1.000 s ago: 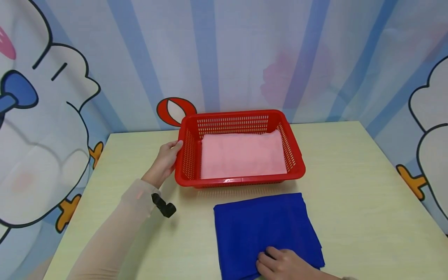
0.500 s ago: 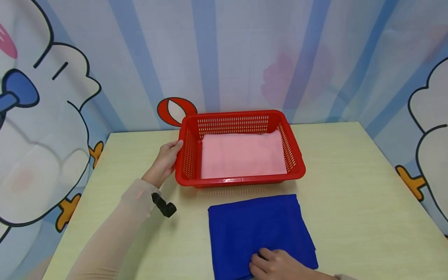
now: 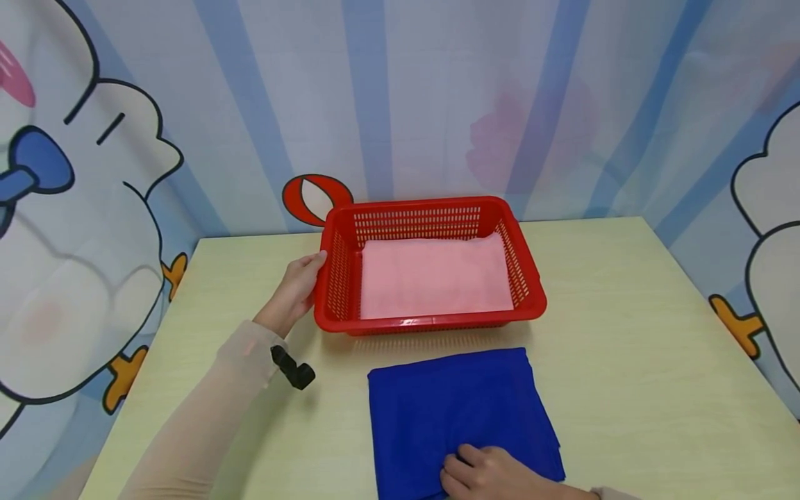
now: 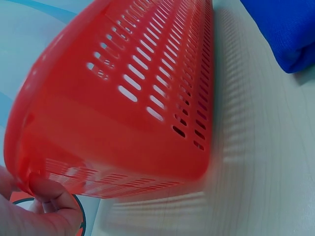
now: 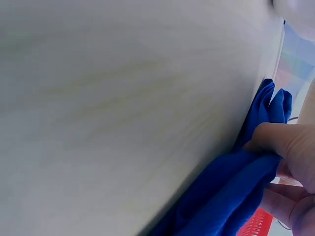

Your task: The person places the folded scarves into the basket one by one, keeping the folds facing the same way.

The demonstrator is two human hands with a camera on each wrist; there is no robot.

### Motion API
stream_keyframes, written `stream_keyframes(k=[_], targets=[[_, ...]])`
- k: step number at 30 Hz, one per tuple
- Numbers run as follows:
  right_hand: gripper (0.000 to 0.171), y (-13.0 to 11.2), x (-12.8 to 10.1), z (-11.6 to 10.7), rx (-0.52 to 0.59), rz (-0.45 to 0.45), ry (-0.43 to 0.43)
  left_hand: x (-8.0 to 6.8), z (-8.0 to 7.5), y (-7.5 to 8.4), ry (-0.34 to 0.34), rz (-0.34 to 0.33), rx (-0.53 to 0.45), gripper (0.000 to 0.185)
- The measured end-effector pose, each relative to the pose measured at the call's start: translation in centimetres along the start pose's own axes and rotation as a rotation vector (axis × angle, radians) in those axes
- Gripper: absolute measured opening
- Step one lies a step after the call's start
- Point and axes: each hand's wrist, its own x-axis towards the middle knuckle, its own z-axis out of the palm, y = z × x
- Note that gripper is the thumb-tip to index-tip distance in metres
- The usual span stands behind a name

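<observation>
Nearby: pink cloth (image 3: 435, 280) inside red basket (image 3: 528, 292), table (image 3: 650, 361) underneath.

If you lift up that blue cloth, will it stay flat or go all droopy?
Probably droopy: the folded blue cloth already bunches into soft folds where the right hand pinches it. It likely weighs little, being thin fabric. On the smooth pale wooden table it would probably slide rather than roll.

Three views, one table (image 3: 625, 333)
Head looks down from above; both wrist cameras sit low and close; all share the basket (image 3: 525, 278) and blue cloth (image 3: 456, 403).
</observation>
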Motion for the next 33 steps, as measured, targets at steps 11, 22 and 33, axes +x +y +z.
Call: stream_keyframes(k=[11, 22, 33], targets=[[0.035, 0.4, -0.2, 0.0, -0.061, 0.003, -0.048, -0.5, -0.7, -0.4, 0.004, 0.011, 0.056, 0.055], [0.03, 1.4, -0.9, -1.5, 0.261, 0.094, -0.095, -1.5, -2.7, -1.6, 0.031, -0.016, 0.066, 0.048], [0.014, 3.1, -2.2, -2.9, 0.457, 0.291, 0.001, -3.0, -4.2, -2.5, 0.035, -0.034, 0.097, 0.049]])
